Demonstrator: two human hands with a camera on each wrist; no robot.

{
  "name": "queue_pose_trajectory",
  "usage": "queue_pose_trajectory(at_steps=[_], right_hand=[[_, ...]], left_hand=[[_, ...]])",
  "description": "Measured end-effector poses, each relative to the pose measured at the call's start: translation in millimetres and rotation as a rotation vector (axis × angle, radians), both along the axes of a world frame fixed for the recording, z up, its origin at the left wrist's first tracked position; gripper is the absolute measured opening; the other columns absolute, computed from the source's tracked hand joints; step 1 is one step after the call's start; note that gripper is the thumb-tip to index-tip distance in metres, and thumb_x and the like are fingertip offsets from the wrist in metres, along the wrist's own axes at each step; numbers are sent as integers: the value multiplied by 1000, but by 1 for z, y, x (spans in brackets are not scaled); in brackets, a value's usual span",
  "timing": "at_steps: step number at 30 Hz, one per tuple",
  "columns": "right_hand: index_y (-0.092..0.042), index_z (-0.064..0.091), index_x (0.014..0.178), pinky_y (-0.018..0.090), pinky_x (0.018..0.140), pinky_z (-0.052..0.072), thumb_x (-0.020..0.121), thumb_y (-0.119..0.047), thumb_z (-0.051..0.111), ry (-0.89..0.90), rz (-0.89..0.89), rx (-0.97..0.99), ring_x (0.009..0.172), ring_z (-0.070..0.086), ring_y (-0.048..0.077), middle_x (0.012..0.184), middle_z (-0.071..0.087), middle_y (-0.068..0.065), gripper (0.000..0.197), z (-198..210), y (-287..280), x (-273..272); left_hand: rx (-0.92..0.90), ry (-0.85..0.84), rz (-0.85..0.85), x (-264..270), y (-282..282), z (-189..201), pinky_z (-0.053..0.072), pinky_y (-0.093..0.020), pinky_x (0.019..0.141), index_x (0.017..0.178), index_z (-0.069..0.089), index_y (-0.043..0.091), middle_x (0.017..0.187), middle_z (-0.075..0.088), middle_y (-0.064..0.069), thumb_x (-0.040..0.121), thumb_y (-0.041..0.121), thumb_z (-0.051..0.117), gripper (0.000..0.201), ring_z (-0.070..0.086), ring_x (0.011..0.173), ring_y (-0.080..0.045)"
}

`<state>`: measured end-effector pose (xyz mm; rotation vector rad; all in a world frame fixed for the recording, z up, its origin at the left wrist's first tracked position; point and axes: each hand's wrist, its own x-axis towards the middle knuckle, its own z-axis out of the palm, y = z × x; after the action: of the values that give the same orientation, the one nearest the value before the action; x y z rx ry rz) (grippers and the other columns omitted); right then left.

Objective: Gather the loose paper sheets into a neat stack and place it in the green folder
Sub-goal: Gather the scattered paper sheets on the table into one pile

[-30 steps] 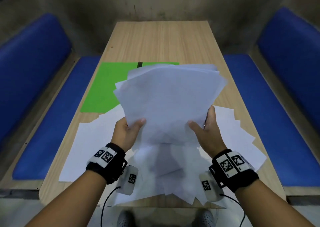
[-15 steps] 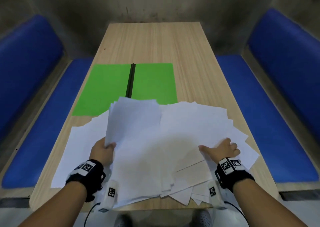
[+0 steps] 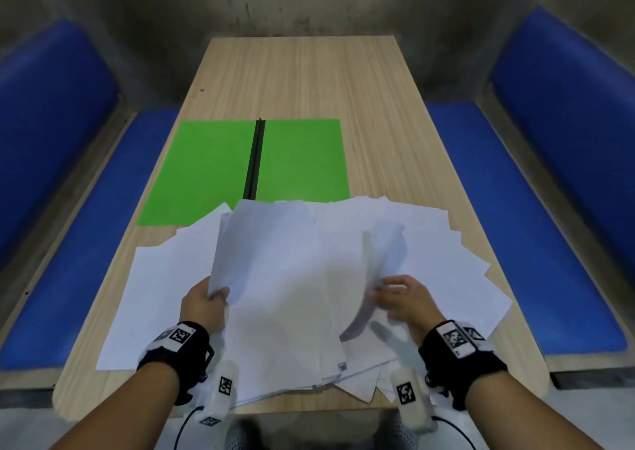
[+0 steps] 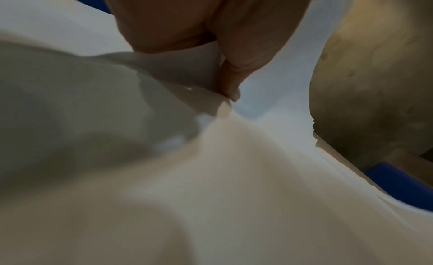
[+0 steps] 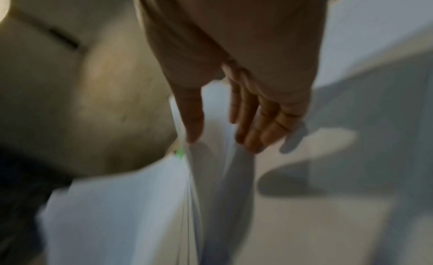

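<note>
The green folder (image 3: pixel 209 171) lies open on the table with its black spine (image 3: pixel 253 160) in the middle. Many white paper sheets (image 3: pixel 292 295) are fanned over the near half of the table, and their far edges overlap the folder's near edge. My left hand (image 3: pixel 208 300) pinches the left edge of a raised bunch of sheets, thumb on top (image 4: pixel 230 83). My right hand (image 3: pixel 395 296), blurred by motion, holds a curled edge of sheets at the right. In the right wrist view the sheets (image 5: pixel 220 176) run between the thumb and the fingers (image 5: pixel 255 131).
The wooden table (image 3: pixel 302 78) is bare beyond the folder. Blue benches (image 3: pixel 498 243) run along both long sides. Some sheets (image 3: pixel 360 386) hang over the near table edge. More loose sheets (image 3: pixel 147 298) lie flat left of my left hand.
The stack, held up in both hands a second ago, has come down onto the table. My right hand, flat on the sheets half a second ago, now lifts an edge of them.
</note>
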<state>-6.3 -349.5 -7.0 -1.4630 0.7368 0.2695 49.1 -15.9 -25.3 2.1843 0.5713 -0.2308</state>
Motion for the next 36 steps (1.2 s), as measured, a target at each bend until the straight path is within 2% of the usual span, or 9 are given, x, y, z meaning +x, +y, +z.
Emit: queue_pose_trajectory(at_steps=[5, 8, 11, 14, 16, 22, 27, 32, 36], right_hand=[[-16, 47, 101, 27, 64, 45, 55, -57, 84, 80, 188, -315, 81, 60, 18, 91, 60, 3, 73, 0, 29, 2], [-14, 47, 85, 21, 66, 44, 76, -35, 77, 74, 304, -446, 79, 59, 18, 82, 54, 1, 38, 5, 41, 7], [0, 55, 120, 21, 83, 41, 87, 3, 49, -46, 136, -409, 107, 57, 25, 111, 60, 11, 33, 19, 37, 16], [-4, 61, 97, 27, 53, 35, 81, 2, 47, -119, -53, -411, 83, 52, 21, 89, 58, 12, 23, 40, 5, 31], [0, 56, 93, 28, 57, 39, 80, -2, 48, -40, -144, -417, 75, 54, 27, 82, 59, 14, 15, 37, -28, 37], [-4, 46, 132, 43, 107, 33, 84, -27, 53, 520, -72, -654, 127, 37, 42, 143, 36, 21, 53, -6, -73, 13], [-7, 45, 137, 47, 113, 25, 85, -25, 58, 451, -262, -560, 143, 17, 37, 160, 1, 7, 56, -3, -52, 2], [-19, 55, 74, 32, 61, 41, 80, -21, 64, 316, -497, -520, 97, 60, 37, 159, -2, -1, 11, 8, -55, -4], [-17, 51, 100, 43, 72, 52, 71, -17, 72, 186, -735, -420, 66, 53, 27, 145, 27, 10, 36, 10, -47, -5]], left_hand=[[-32, 11, 25, 0, 3, -3, 42, -34, 80, 111, 61, 7, 98, 64, -16, 91, 14, 54, 23, 57, 89, -32], [-45, 13, 23, 0, 5, -5, 44, -37, 81, 107, 61, 7, 96, 63, -17, 91, 15, 54, 19, 58, 91, -35], [-72, 1, 40, -1, 8, -6, 45, -38, 84, 108, 61, 8, 97, 64, -16, 90, 15, 56, 19, 58, 93, -35], [-88, -8, 48, -1, 12, -7, 44, -37, 84, 107, 60, 8, 97, 63, -14, 90, 14, 57, 19, 57, 93, -33], [-85, -11, 47, -1, 14, -9, 44, -37, 83, 106, 60, 7, 96, 63, -15, 90, 14, 57, 18, 57, 92, -34], [-72, -24, 35, -1, 11, -10, 42, -35, 81, 103, 60, 7, 94, 62, -15, 90, 12, 57, 14, 56, 89, -33], [-52, -22, 29, 1, 10, -11, 42, -36, 81, 104, 61, 5, 93, 62, -16, 90, 12, 57, 16, 57, 90, -35], [-50, -20, 25, -1, 10, -9, 42, -36, 82, 107, 60, 4, 95, 61, -15, 90, 12, 56, 19, 55, 90, -34], [-54, -8, 34, -1, 11, -10, 43, -36, 82, 104, 61, 6, 95, 62, -16, 90, 14, 56, 17, 57, 91, -35]])
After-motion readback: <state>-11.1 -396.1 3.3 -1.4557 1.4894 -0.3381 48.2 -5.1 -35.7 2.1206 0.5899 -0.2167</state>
